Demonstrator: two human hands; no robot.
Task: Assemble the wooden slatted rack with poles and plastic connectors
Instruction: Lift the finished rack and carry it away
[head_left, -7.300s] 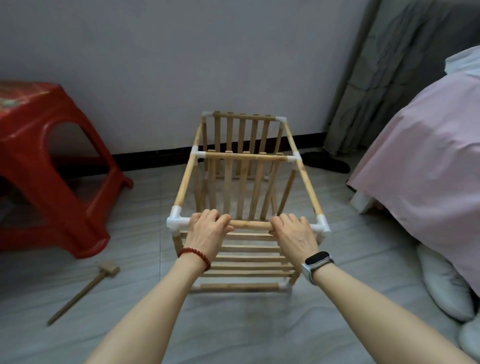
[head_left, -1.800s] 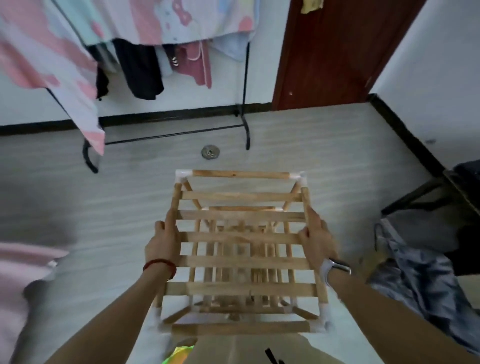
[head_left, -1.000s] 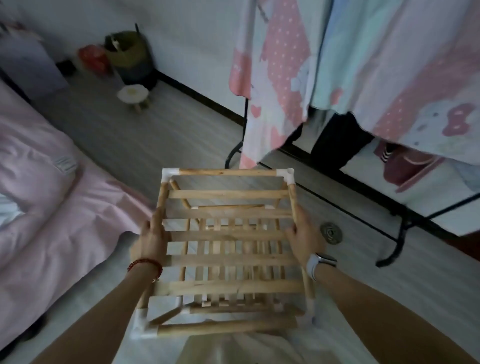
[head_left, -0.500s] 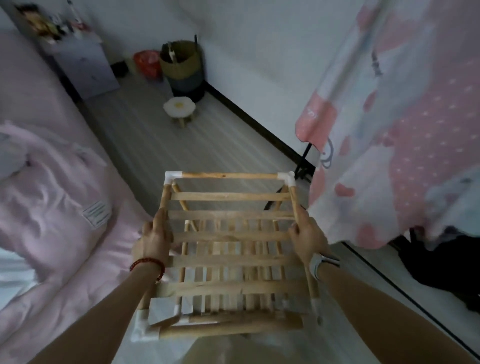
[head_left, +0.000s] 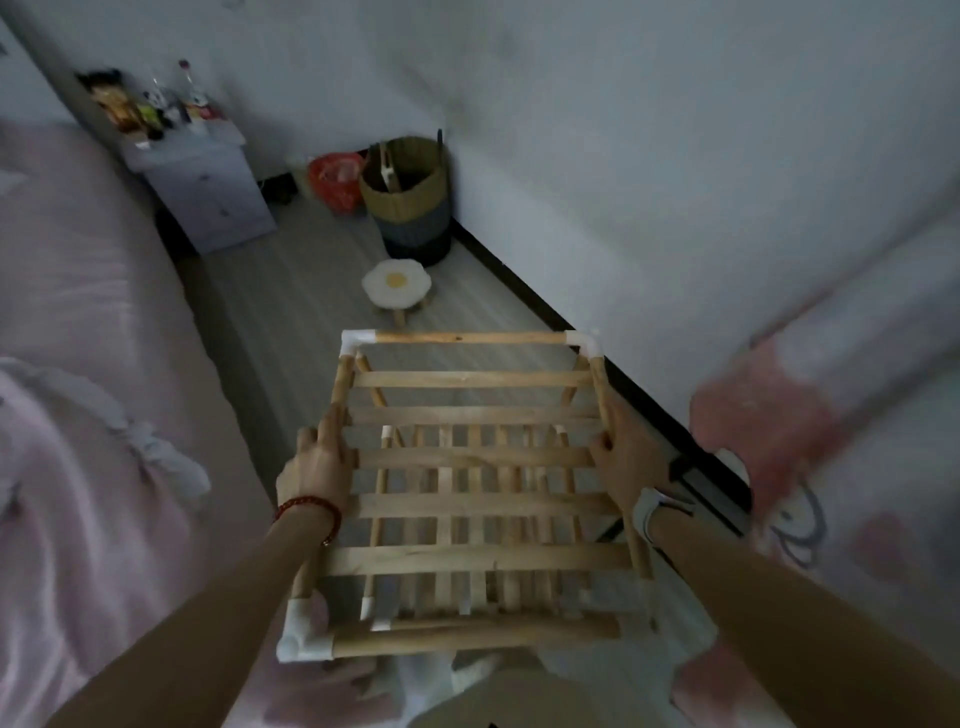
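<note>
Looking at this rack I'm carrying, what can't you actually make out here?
Head view only:
- Near right corner of the rack: blurred, connector unclear.
- Fingers of the left hand and right hand: curled behind the side poles.
- Items on the nightstand: too small, blurred.
- Patterned fabric at right: motion-blurred, cut off by the edge.

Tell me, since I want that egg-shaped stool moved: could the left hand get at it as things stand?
Probably not: the left hand grips the rack by its side pole, and the stool stands on the floor well beyond the rack's far end.

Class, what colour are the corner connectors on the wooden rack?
White corner connectors, clearest in the head view.
</note>
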